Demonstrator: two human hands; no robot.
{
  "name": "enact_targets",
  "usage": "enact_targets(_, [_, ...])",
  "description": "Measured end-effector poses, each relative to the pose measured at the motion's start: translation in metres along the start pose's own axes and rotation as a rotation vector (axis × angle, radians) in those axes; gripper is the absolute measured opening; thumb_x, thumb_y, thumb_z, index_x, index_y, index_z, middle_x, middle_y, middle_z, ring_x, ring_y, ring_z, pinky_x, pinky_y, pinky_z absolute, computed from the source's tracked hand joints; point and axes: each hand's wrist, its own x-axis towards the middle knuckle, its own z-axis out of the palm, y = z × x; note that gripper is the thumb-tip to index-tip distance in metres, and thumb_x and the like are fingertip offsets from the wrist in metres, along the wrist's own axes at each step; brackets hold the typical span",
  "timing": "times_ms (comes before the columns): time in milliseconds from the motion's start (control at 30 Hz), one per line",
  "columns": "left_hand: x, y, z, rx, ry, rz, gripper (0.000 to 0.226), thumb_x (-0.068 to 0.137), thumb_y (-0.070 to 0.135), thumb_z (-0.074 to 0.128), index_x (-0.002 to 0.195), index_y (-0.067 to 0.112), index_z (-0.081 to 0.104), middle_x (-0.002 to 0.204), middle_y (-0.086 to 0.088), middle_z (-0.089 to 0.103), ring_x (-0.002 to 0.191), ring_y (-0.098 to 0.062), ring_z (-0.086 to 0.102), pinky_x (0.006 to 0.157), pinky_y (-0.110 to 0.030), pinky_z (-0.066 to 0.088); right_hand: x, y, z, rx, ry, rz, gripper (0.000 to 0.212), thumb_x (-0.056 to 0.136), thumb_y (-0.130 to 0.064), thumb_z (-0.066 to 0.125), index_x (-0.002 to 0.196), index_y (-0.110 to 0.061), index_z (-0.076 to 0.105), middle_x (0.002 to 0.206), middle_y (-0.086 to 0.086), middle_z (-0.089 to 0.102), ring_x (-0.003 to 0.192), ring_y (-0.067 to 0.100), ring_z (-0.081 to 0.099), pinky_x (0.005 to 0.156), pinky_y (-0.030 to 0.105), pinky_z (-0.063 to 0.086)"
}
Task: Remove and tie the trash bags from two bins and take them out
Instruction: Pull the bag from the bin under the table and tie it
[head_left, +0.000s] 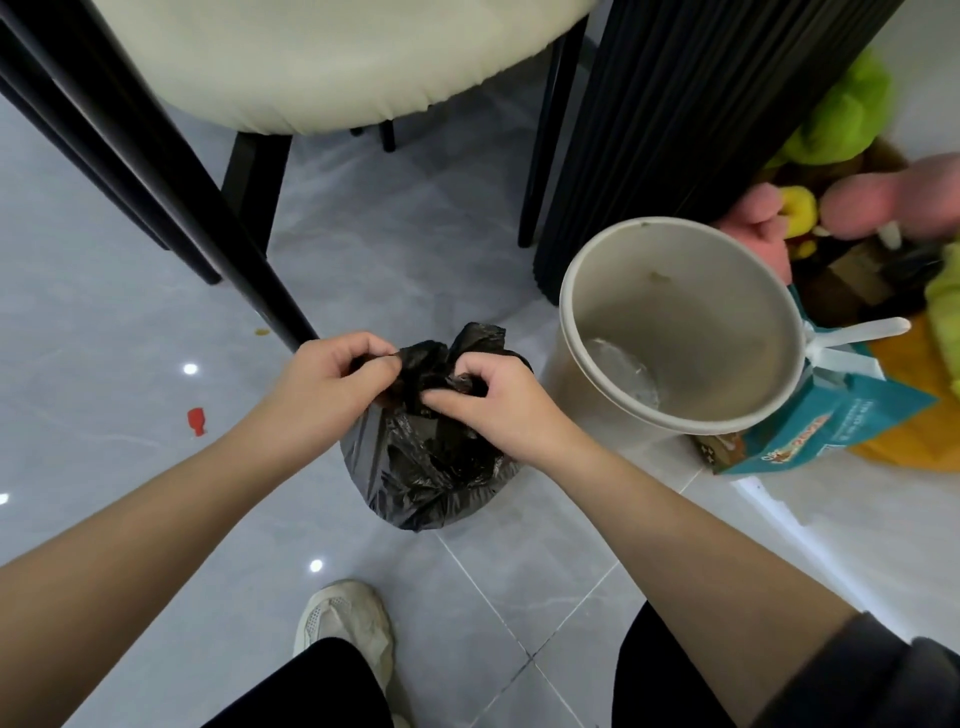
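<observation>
A black trash bag (431, 467) sits on the grey tiled floor in front of me, its top gathered into bunched ends. My left hand (327, 384) pinches one end of the bag's top on the left. My right hand (488, 397) grips the other end just beside it, fingers curled into the plastic. To the right stands a beige round bin (582, 291), with no bag in it and a little clear residue at its bottom.
A cream-seated chair with black legs (249, 218) stands behind the bag. A black ribbed column (675, 130) rises behind the bin. Plush toys (841, 119) and a teal packet (831, 421) lie at right. A red scrap (196, 422) lies on the floor at left; my shoe (348, 623) is below.
</observation>
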Motion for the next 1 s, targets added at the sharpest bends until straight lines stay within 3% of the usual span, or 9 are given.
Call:
enact_targets(133, [0.002, -0.007, -0.010, 0.235, 0.056, 0.048, 0.011, 0.080, 0.013, 0.070, 0.075, 0.014, 0.061, 0.067, -0.001, 0.062, 0.054, -0.002, 0.049, 0.051, -0.010, 0.039, -0.002, 0.001, 0.002, -0.131, 0.028, -0.059, 0.038, 0.085, -0.011, 0.063, 0.061, -0.026, 0.037, 0.060, -0.005, 0.043, 0.056, 0.009, 0.038, 0.058, 0.028, 0.033])
enact_targets(233, [-0.001, -0.009, -0.014, 0.334, 0.027, 0.110, 0.014, 0.081, 0.013, 0.070, 0.077, 0.023, 0.061, 0.071, 0.002, 0.065, 0.058, -0.007, 0.054, 0.060, -0.018, 0.045, -0.005, -0.002, -0.002, -0.111, -0.040, -0.043, 0.018, 0.089, -0.012, 0.059, 0.090, -0.027, 0.050, 0.086, -0.003, 0.057, 0.075, 0.010, 0.052, 0.069, 0.023, 0.041])
enact_targets(333, [-0.003, -0.008, -0.015, 0.356, -0.057, 0.207, 0.020, 0.082, 0.011, 0.069, 0.085, 0.030, 0.067, 0.080, 0.009, 0.067, 0.069, -0.022, 0.062, 0.071, -0.031, 0.051, -0.007, -0.003, -0.005, -0.129, -0.149, 0.012, 0.054, 0.090, -0.016, 0.061, 0.139, -0.027, 0.040, 0.135, -0.013, 0.049, 0.122, -0.001, 0.044, 0.095, 0.009, 0.032])
enact_targets(467, [-0.001, -0.005, -0.017, 0.390, -0.149, 0.371, 0.022, 0.080, 0.007, 0.070, 0.086, 0.029, 0.071, 0.095, 0.011, 0.061, 0.073, -0.019, 0.059, 0.071, -0.022, 0.045, -0.008, -0.002, -0.005, 0.122, -0.292, 0.139, 0.074, 0.089, -0.009, 0.062, 0.149, -0.031, 0.026, 0.155, -0.007, 0.030, 0.142, 0.007, 0.026, 0.116, 0.026, 0.024])
enact_targets(567, [0.001, -0.003, -0.016, 0.366, -0.198, 0.443, 0.022, 0.079, 0.004, 0.072, 0.083, 0.025, 0.073, 0.100, 0.012, 0.061, 0.091, -0.008, 0.056, 0.082, -0.010, 0.040, -0.008, 0.003, -0.003, 0.307, -0.369, 0.215, 0.069, 0.085, -0.007, 0.062, 0.144, -0.035, 0.037, 0.148, -0.001, 0.044, 0.136, 0.015, 0.041, 0.115, 0.038, 0.033])
enact_targets(700, [0.001, -0.001, -0.014, 0.262, -0.208, 0.376, 0.023, 0.080, 0.003, 0.070, 0.077, 0.026, 0.073, 0.093, 0.008, 0.066, 0.082, -0.013, 0.058, 0.074, -0.019, 0.045, -0.012, 0.000, 0.004, 0.332, -0.426, 0.249, 0.033, 0.092, 0.000, 0.055, 0.123, -0.010, 0.059, 0.105, 0.002, 0.067, 0.096, 0.013, 0.064, 0.098, 0.029, 0.048])
enact_targets(767, [0.004, -0.004, -0.013, 0.129, -0.198, 0.243, 0.021, 0.083, 0.004, 0.067, 0.083, 0.024, 0.072, 0.087, 0.002, 0.069, 0.075, -0.025, 0.060, 0.071, -0.036, 0.048, -0.014, -0.002, 0.007, 0.271, -0.417, 0.225, 0.020, 0.091, -0.004, 0.055, 0.109, -0.006, 0.064, 0.094, 0.004, 0.066, 0.087, 0.015, 0.063, 0.091, 0.033, 0.049])
enact_targets(900, [0.013, -0.021, -0.005, -0.010, -0.132, -0.040, 0.016, 0.092, 0.005, 0.053, 0.100, 0.014, 0.063, 0.090, -0.001, 0.069, 0.071, -0.011, 0.058, 0.056, -0.009, 0.043, -0.020, -0.013, 0.008, -0.011, -0.405, 0.123, 0.018, 0.082, -0.019, 0.043, 0.070, -0.009, 0.051, 0.062, -0.002, 0.043, 0.061, 0.011, 0.041, 0.066, 0.032, 0.034])
enact_targets(1000, [0.017, -0.030, 0.005, 0.052, -0.158, -0.147, 0.016, 0.092, 0.017, 0.055, 0.105, 0.019, 0.063, 0.094, 0.002, 0.065, 0.070, -0.010, 0.058, 0.056, -0.013, 0.043, -0.027, -0.016, 0.011, -0.143, -0.397, -0.040, 0.025, 0.078, -0.023, 0.043, 0.064, -0.002, 0.041, 0.060, 0.005, 0.033, 0.058, 0.011, 0.032, 0.059, 0.032, 0.029])
